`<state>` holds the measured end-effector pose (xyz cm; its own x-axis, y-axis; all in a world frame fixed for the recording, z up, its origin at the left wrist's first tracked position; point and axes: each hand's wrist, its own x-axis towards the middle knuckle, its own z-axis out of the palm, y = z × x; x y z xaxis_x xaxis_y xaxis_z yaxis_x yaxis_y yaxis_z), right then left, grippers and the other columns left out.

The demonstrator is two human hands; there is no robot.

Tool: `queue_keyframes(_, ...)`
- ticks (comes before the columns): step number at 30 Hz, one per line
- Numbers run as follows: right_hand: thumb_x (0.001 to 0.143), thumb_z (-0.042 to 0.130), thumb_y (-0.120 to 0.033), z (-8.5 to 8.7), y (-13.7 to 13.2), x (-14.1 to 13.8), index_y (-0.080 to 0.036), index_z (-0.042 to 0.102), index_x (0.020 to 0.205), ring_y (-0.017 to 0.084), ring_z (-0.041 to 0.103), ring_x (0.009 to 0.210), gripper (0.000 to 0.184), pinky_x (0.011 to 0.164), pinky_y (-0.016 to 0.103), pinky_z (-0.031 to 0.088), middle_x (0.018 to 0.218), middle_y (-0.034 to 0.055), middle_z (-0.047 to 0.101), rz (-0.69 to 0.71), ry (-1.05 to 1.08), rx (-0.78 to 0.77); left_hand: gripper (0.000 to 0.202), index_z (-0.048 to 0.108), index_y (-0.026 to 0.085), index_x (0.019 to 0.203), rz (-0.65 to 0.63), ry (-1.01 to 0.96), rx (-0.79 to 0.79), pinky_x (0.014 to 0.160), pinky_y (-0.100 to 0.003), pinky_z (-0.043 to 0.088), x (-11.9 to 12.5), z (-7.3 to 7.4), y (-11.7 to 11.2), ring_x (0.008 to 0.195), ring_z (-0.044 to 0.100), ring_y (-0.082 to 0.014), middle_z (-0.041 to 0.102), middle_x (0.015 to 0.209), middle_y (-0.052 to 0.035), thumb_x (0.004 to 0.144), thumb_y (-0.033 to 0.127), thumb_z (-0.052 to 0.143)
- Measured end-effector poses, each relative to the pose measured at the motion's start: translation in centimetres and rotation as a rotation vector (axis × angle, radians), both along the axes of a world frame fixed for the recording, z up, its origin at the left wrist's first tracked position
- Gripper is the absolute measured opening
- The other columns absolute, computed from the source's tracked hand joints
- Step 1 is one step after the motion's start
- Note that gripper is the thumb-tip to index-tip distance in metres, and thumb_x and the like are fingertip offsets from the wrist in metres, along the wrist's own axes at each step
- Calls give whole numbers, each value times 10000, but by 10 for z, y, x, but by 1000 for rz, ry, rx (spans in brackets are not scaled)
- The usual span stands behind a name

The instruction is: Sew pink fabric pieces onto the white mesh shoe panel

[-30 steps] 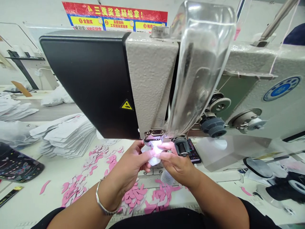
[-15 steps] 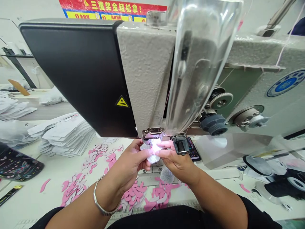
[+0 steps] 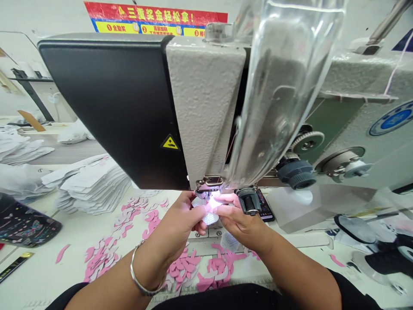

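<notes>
A small piece of white textured fabric [image 3: 210, 218] lies under the lit needle area of a sewing machine [image 3: 206, 94]. My left hand [image 3: 185, 217] pinches its left side between thumb and fingers. From the right, my right hand [image 3: 240, 217] presses its fingertips on the same piece, close to the presser foot [image 3: 209, 189]. A bit of pink shows between the fingertips, washed out by the bright lamp. Below my right hand another white textured piece [image 3: 229, 242] hangs or lies, partly covered by the hand.
Many pink and white curved cut pieces [image 3: 183, 265] are strewn over the table in front. Stacked white fabric [image 3: 93, 185] stands at the left, near a dark patterned object [image 3: 27, 221]. A phone [image 3: 266, 206] lies behind my right hand; black thread spools [image 3: 387, 260] sit at right.
The whole view has shifted slightly, so the machine and hands appear a little further right and lower. Both hands keep their hold on the fabric beside the presser foot.
</notes>
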<state>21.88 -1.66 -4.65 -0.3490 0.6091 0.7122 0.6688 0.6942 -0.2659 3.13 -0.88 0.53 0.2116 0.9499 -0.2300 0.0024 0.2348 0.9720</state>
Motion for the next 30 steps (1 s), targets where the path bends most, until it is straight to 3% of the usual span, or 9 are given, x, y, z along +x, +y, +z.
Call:
queue_keyframes(8, 884, 572, -143, 3, 2, 2, -246, 692, 1035, 201, 603, 917, 219, 897, 392, 500, 937, 47, 622, 11, -26, -59, 255, 577, 164, 951, -6, -97, -33, 455, -189, 445, -2, 4, 3, 513, 527, -90, 583, 690, 20, 766, 276, 713)
queue_keyframes(16, 872, 582, -147, 6, 5, 2, -237, 675, 1053, 209, 610, 968, 222, 928, 393, 509, 1018, 53, 641, 33, -37, -65, 115, 609, 161, 752, -53, -171, -50, 413, -184, 399, -7, -2, 13, 459, 511, -92, 553, 601, 14, 754, 227, 704)
queue_keyframes(20, 875, 584, -176, 4, 0, -8, -229, 674, 1088, 245, 595, 1014, 237, 934, 436, 508, 1039, 77, 628, -68, -12, -34, 153, 651, 150, 651, -154, -170, -39, 444, -191, 406, -14, -7, 24, 464, 490, -88, 530, 562, -2, 742, 245, 727)
queue_keyframes(26, 896, 585, -205, 1, -16, -24, -240, 645, 1207, 290, 583, 1062, 319, 951, 499, 497, 1125, 127, 611, -229, -85, 72, 222, 672, 158, 548, -131, -126, -42, 480, -223, 414, -21, -10, 43, 534, 472, -123, 547, 575, -37, 609, 303, 828)
queue_keyframes(30, 915, 570, -263, -2, -23, -31, -239, 621, 1252, 304, 585, 1087, 342, 964, 503, 497, 1168, 140, 612, -330, -177, 60, 230, 662, 172, 527, -156, -114, -30, 489, -241, 415, -22, -13, 57, 527, 445, -131, 530, 555, -39, 579, 324, 825)
